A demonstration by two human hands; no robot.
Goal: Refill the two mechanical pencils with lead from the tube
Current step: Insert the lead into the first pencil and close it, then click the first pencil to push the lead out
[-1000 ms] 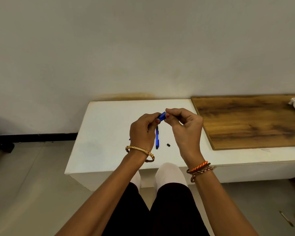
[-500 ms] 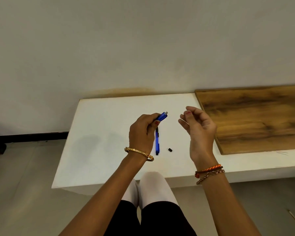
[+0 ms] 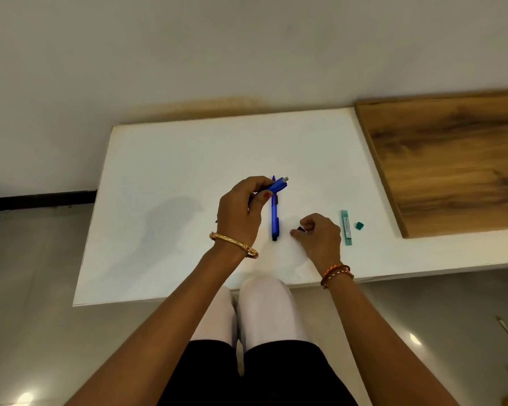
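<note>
Left hand (image 3: 241, 212) grips 1 blue pencil (image 3: 277, 186) above the white table (image 3: 165, 183), right hand (image 3: 320, 234) pinches a small black cap (image 3: 300, 229) on the table, second pencil (image 3: 274, 215) lies between them, green lead tube (image 3: 346, 227) just right of it.

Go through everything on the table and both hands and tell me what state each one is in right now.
Left hand: grips a blue mechanical pencil.
Held pencil: raised off the table, cap end uncovered.
Second pencil: lying flat on the white table.
Right hand: lowered to the table, pinching the small black cap.
Lead tube: lying flat, open.
Tube cap: off, beside the tube.
</note>
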